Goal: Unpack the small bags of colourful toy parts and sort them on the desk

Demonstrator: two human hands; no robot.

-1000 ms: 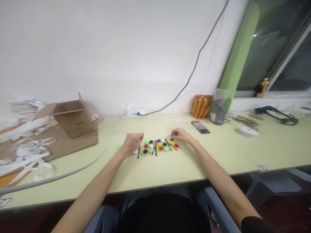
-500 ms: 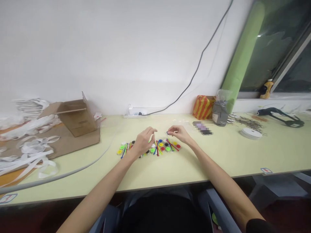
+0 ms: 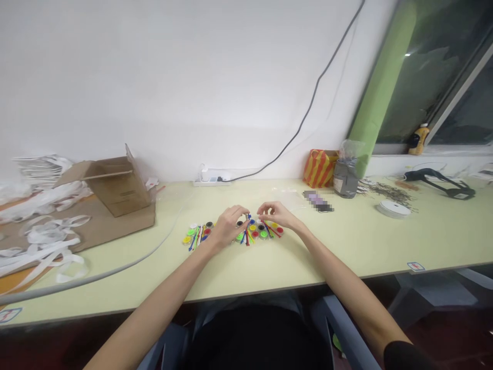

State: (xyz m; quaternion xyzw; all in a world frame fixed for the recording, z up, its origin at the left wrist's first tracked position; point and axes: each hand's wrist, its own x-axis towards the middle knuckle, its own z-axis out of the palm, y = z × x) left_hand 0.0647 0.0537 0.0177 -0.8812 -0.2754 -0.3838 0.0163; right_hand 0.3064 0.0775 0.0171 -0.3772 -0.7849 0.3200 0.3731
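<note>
Left hand (image 3: 230, 224) pinches what looks like a blue piece (image 3: 249, 216); right hand (image 3: 279, 214), cannot tell; sticker (image 3: 416, 266) on counter (image 3: 370, 231) illegible.

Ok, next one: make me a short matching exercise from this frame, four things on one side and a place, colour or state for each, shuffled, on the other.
Column one
1. left hand
2. cardboard box
3. bag
4. bottle

Column two
a. on the window sill
b. red and yellow stripes
c. hiding part of the row of coloured discs from the camera
d. flaps open, on a flat brown sheet

Right pairs: 1-c, 2-d, 3-b, 4-a
</note>
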